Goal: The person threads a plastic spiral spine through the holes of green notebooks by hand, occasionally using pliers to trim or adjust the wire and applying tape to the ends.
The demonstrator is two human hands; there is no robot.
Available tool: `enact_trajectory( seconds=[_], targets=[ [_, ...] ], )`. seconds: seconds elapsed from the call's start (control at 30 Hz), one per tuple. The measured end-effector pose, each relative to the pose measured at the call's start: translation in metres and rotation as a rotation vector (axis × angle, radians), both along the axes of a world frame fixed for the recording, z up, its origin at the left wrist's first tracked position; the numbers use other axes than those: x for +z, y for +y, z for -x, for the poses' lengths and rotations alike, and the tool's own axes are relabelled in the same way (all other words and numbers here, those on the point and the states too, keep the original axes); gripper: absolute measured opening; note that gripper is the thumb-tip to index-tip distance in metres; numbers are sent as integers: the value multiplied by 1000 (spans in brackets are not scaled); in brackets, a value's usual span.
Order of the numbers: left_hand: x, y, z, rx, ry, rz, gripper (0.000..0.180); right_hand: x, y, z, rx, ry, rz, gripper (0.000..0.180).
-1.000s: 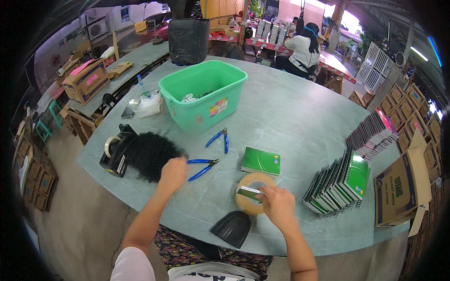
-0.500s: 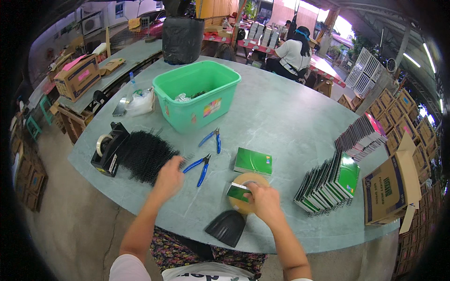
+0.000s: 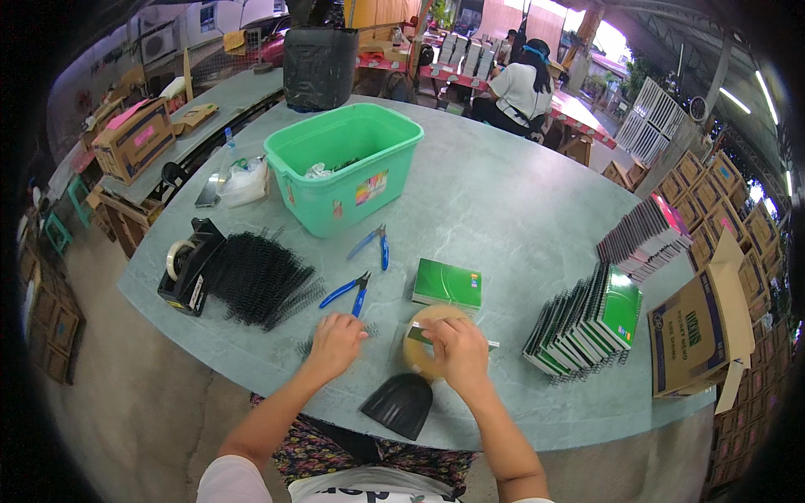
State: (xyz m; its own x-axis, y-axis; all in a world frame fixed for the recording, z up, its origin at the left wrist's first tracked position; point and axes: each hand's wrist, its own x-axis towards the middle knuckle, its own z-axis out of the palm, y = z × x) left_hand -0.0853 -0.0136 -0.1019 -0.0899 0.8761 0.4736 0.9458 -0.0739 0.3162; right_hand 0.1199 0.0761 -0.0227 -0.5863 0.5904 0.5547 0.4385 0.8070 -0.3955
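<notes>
My left hand (image 3: 337, 345) is closed on a black spiral coil (image 3: 305, 346), whose ends show on either side of my fingers. Between the fingers and thumb of my right hand (image 3: 459, 345) is a small green notepad (image 3: 493, 344), turned edge-up and mostly covered by the hand. It is over a tan round disc (image 3: 419, 359), which touches a black curved piece (image 3: 399, 407) near the table's front edge. Behind the disc is a stack of green notepads (image 3: 448, 285). A heap of black spiral coils (image 3: 260, 278) lies to the left.
Two blue-handled cutters (image 3: 359, 295) lie beyond my left hand. A tape dispenser (image 3: 191, 267) stands left of the coils, a green tub (image 3: 344, 172) behind. On the right are coil-bound green notebooks (image 3: 583, 327), pink-covered notebooks (image 3: 644, 239) and an open carton (image 3: 696, 331). Someone (image 3: 520, 92) sits farther back.
My left hand has come from the coil heap toward the right and nearer me, bringing a coil. My right hand has shifted slightly left and turned the notepad edge-up.
</notes>
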Motion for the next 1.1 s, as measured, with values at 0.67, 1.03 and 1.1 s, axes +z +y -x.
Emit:
enact_trajectory(
  seconds=[0.67, 1.03, 1.1],
  targets=[
    [52, 19, -48, -123, -340, -230, 20, 3, -2, 2, 58, -40, 162, 13],
    [74, 16, -13, -208, -427, 267, 33, -8, -4, 11, -14, 5, 67, 18],
    [71, 15, -1, -243, -364, 338, 31, -8, -6, 8, 13, 33, 170, 18]
  ],
)
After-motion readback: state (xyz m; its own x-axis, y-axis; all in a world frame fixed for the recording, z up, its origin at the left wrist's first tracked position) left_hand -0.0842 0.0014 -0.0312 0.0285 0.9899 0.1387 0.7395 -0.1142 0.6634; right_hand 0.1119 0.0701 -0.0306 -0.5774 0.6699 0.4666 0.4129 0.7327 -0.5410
